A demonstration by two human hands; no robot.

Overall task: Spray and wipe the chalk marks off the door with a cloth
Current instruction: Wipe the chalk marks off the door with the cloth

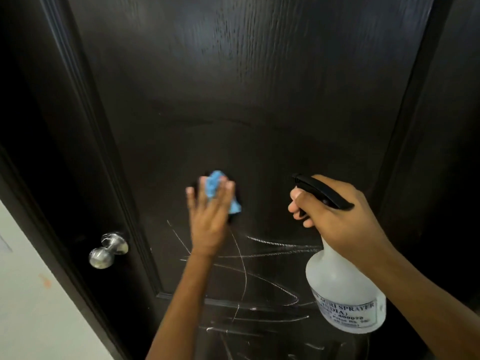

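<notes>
Far left of the frame: pale wall (31,294) strip, then the dark door (259,87) edge with a chrome knob (108,250) at lower left, untouched. Moving right to centre frame: our left hand (209,219) has fingers mostly straight and spread, palm pressing a blue cloth (215,189) flat against the door panel, so it's pushing the cloth, not clenching it. The hand is motion-blurred, which we read as mid-wipe. Cloth sits just above the top of the chalk marks (259,268). Panel above the cloth, centre and upper frame, looks free of chalk with a faint arced smear line, probably wet residue, though we can't tell for certain. Below and right of the left hand: white scribbles still plenty, crossing lines from mid frame down to the bottom edge, running behind the bottle. Right of centre: our right hand (335,211) is wrapped around the neck of the spray bottle (345,289), fingers curled on the black trigger, nozzle aimed at the door, just off it. No spray mist visible. Bottle is translucent white with a printed label, lower right. Our estimate: upper part done or never marked, the bulk of the scribble left. Lower band needs spray plus several passes.
</notes>
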